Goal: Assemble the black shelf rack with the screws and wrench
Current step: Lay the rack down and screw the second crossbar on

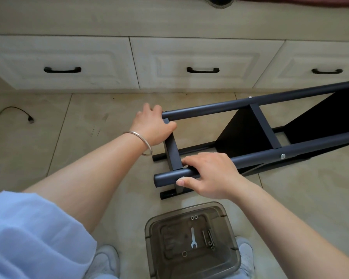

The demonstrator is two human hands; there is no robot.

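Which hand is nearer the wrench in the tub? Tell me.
Right. The right hand grips the rack's near tube just beyond the tub holding the wrench; the left hand holds the far corner of the rack, farther away.

Matte black tubular metal rack frame [216,109] under both hands, silver screw heads [282,156] right of right hand [211,175]. Silver flat wrench [193,237] in smoky grey translucent plastic bin [155,222] below it. Silver bangle [143,142] behind left hand [152,125]. Floor tiles [89,127] beige, mottled.

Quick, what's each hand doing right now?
Left hand: grips the crossbar of the black rack.
Right hand: grips the near tube.
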